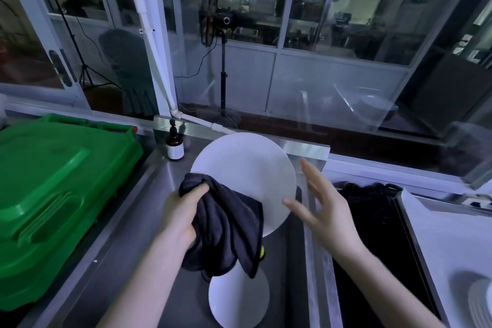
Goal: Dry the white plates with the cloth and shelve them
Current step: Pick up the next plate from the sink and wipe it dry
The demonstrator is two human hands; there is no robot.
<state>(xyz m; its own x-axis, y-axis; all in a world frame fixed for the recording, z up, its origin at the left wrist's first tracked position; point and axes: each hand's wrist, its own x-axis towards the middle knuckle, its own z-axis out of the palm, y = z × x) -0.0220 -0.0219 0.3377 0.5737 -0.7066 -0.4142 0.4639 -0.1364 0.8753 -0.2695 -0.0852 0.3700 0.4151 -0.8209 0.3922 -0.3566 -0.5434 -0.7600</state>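
Observation:
A large white plate (247, 168) is held tilted above the steel sink (127, 234). My left hand (183, 210) grips a dark cloth (229, 224) and holds the plate's lower left edge through it. My right hand (322, 205) hovers by the plate's right edge with its fingers spread; I cannot tell whether its thumb touches the rim. A second white plate (237, 301) lies in the sink below, partly hidden by the hanging cloth. More white plates (479, 303) stand stacked at the far right.
A green plastic crate (53, 194) sits on the left. A brown pump bottle (175, 145) stands at the sink's back edge. A black tub (378, 234) lies right of the sink, beside a white counter (439, 242). Glass panels rise behind.

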